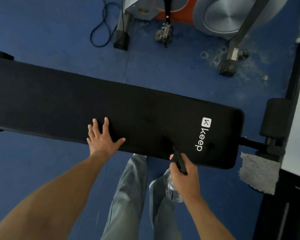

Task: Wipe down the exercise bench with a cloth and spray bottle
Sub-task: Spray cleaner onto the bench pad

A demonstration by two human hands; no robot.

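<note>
A long black padded exercise bench (62, 101) with a white "keep" logo lies across the view on the blue floor. My left hand (102, 137) rests flat on its near edge with fingers spread. My right hand (184, 174) grips a clear spray bottle (172, 189) by its black trigger head, the nozzle pointing at the bench top near the logo end. A grey cloth (258, 174) lies on the floor past the bench's right end, apart from both hands.
An exercise bike with a grey flywheel (227, 16), its stand feet and a loose black cable (102, 26) stand beyond the bench. A black foam roller pad (275, 118) sits at the bench's right end. A dark frame edge runs down the right side.
</note>
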